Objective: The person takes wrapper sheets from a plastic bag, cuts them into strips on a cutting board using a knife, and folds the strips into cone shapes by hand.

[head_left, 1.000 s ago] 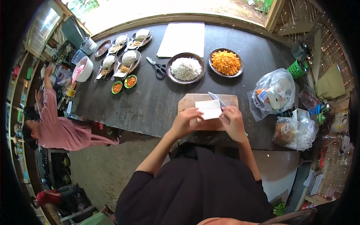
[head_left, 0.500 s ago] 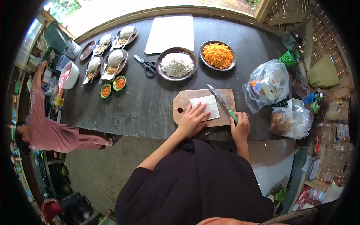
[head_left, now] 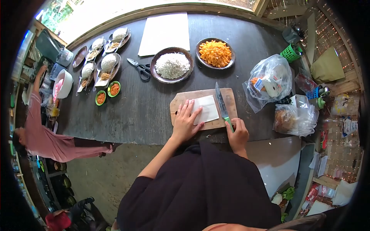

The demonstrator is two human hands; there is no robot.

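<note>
A flat white square piece [head_left: 206, 108] lies on the wooden cutting board [head_left: 181, 101]. My left hand [head_left: 185, 121] rests on the piece's left part with its fingers spread. My right hand [head_left: 237, 133] is closed round the green handle of a knife [head_left: 222, 101]. The blade points away from me, over the board just right of the white piece. Beyond the board stand a bowl of white shreds [head_left: 172, 65] and a bowl of orange pieces [head_left: 215, 54].
Black scissors [head_left: 139, 69], plates with rice [head_left: 109, 62] and two small green bowls [head_left: 114, 89] are on the left. Plastic bags [head_left: 271, 79] lie at right. A person in pink [head_left: 48, 133] stands at far left.
First both hands held the white piece; now my left hand lies on it and my right hand has taken the knife. Since the middle frame, the blade has turned more upright beside the piece.
</note>
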